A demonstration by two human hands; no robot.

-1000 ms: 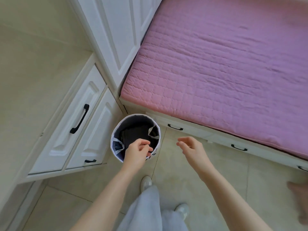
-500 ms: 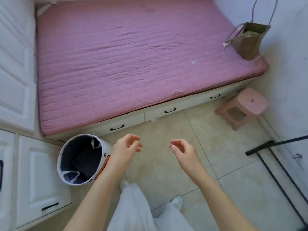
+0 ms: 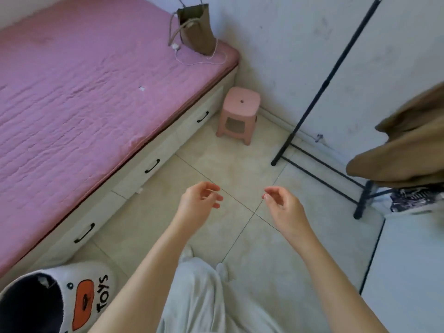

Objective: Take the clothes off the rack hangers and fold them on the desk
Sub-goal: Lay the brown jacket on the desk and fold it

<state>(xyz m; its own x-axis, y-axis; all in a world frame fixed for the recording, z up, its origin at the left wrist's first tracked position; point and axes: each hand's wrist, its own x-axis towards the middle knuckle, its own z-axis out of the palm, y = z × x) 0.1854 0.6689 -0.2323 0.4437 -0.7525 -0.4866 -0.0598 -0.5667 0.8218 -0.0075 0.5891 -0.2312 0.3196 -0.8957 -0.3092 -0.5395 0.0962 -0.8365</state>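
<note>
A black metal clothes rack (image 3: pixel 319 92) stands against the white wall at the right, its foot on the tiled floor. A tan garment (image 3: pixel 403 150) hangs from it at the right edge, and a white cloth with dark print (image 3: pixel 408 199) shows just below. My left hand (image 3: pixel 199 200) and my right hand (image 3: pixel 281 205) hover side by side over the floor at the middle, fingers loosely curled, holding nothing. Both hands are well left of the hanging garment. No hanger shows.
A bed with a pink quilted cover (image 3: pixel 84 92) and white drawers fills the left. A brown paper bag (image 3: pixel 195 30) stands on its corner. A pink stool (image 3: pixel 239 114) sits by the wall. A white "TOYS" basket (image 3: pixel 79 299) stands at bottom left.
The view has swung right, from the basket and cupboards to the rack and tan garment. My left hand has come away from the basket; both hands stay empty in front.
</note>
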